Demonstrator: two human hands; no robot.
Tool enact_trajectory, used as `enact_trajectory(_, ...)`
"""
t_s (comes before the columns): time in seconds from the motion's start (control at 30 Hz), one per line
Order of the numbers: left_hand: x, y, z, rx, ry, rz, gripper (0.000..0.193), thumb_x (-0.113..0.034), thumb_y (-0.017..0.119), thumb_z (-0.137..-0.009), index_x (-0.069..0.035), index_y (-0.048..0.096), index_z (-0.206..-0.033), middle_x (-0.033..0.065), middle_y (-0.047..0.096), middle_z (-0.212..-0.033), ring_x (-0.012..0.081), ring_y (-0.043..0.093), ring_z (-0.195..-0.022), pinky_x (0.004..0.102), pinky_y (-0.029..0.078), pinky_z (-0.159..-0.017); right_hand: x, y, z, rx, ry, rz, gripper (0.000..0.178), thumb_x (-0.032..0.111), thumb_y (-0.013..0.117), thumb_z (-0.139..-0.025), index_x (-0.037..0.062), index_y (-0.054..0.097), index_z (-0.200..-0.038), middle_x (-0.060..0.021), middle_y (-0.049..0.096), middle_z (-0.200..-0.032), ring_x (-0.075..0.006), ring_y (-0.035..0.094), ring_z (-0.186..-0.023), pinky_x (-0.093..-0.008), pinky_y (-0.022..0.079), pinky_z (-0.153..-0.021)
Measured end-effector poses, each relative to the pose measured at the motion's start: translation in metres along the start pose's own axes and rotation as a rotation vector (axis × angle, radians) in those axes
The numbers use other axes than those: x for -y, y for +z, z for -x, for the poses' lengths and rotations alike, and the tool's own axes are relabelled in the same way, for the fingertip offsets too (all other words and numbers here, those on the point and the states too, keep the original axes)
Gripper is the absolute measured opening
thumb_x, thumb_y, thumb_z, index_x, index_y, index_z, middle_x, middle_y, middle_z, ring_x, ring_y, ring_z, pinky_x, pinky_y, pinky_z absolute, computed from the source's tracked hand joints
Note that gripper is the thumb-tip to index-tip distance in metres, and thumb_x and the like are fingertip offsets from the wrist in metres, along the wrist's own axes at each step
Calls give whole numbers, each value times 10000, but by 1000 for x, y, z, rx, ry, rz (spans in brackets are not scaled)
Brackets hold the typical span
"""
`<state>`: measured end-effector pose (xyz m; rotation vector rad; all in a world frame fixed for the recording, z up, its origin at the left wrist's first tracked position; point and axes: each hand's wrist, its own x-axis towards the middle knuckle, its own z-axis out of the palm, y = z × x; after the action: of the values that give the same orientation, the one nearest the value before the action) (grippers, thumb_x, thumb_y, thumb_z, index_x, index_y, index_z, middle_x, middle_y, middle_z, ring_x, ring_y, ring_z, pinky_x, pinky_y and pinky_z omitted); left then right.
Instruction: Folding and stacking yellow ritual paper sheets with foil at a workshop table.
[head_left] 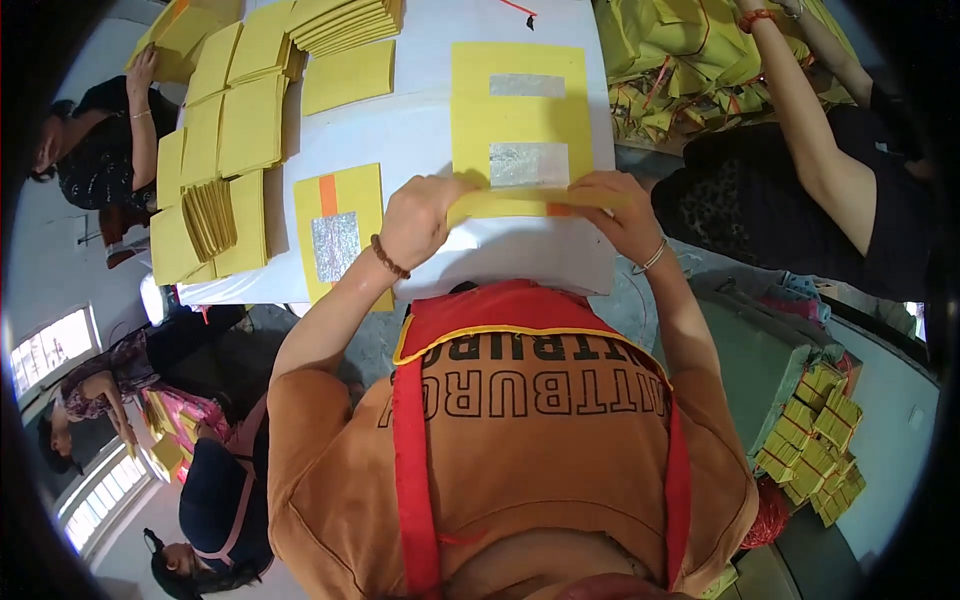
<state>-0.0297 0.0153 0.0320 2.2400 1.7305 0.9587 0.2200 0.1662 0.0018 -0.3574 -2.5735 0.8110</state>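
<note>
Stacks: yellow paper stacks (232, 125) on the white table (420, 130), one bunch fanned on top.
Loose sheet: yellow, silver-patched (336, 240), partly behind the left forearm.
Left hand (420, 215): fingers curled, gripping the raised paper's left end.
Raised paper: yellow (510, 204), between both hands, just before silver-patched sheets (520, 120).
Right hand (622, 208): fingers gripping its right end.
Heap: yellow paper (690, 95); container, cannot tell.
Bundles: yellow, tied (812, 440).

From my remote post I see matt yellow paper (520, 204), crinkled glossy silver foil (529, 164), a smooth white table cover (420, 130), a red cloth apron (500, 306), a matt orange-brown cloth shirt (540, 470), wood-looking beads (388, 260) and a shiny metal-looking bangle (653, 256).
</note>
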Motion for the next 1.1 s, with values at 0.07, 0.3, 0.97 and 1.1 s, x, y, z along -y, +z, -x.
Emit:
enact_trajectory(0.07, 3, 2, -9, 72, -353, -14, 159, -202, 519, -848, -55, 572, -880, 132, 593, -672, 303, 578, -623, 384, 449, -566, 5, 4, -7, -171, 182, -177, 227, 147, 622, -768, 118, 615, -992, -56, 630, -914, -207, 589, -802, -291, 434, -677)
enact_trajectory(0.3, 39, 19, -35, 29, -796, 436, 307, -281, 535, -857, 11, 565, -772, 78, 537, -541, 164, 499, -460, 311, 394, -461, 3, 19, -30, -427, 656, -531, 265, 212, 651, -760, 66, 617, -979, -43, 569, -619, -77, 455, -513, -239, 377, -497)
enact_trajectory(0.97, 37, 15, -47, -60, -1039, 817, 239, -215, 620, -812, -26, 504, -899, 4, 503, -579, 65, 437, -470, 231, 345, -420, -6, 24, -34, -359, 751, -460, 294, 204, 638, -761, 68, 643, -1022, -28, 537, -572, -69, 464, -522, -238, 396, -506)
enact_trajectory(1.1, 33, 6, -50, -133, -614, 127, 282, -217, 630, -787, -52, 514, -984, 68, 570, -785, 168, 527, -683, 302, 401, -586, -12, 26, -31, -348, 753, -446, 299, 219, 631, -760, 68, 643, -1017, -54, 545, -576, -90, 479, -520, -254, 404, -514)
